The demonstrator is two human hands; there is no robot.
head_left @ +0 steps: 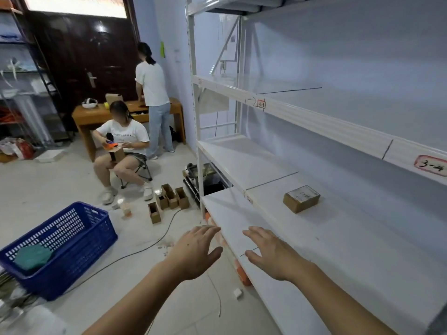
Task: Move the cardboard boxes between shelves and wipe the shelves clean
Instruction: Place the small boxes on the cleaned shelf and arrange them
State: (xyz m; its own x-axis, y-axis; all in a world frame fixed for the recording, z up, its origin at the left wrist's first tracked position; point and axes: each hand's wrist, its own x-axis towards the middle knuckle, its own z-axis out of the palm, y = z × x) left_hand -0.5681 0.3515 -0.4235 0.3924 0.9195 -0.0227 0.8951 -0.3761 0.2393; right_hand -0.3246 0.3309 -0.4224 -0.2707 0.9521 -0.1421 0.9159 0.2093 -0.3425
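A white metal shelf unit fills the right side. One small cardboard box with a white label lies on the lower white shelf, towards the back. My left hand hovers just off the shelf's front edge, fingers straight, holding nothing. My right hand is stretched out flat over the front of that shelf, also empty, well short of the box. A green cloth lies in a blue plastic crate on the floor at the left.
Several open cardboard boxes stand on the floor near the shelf post. A cable runs across the tiles. One person sits on a stool, another stands at a wooden desk. Orange items sit under the shelf.
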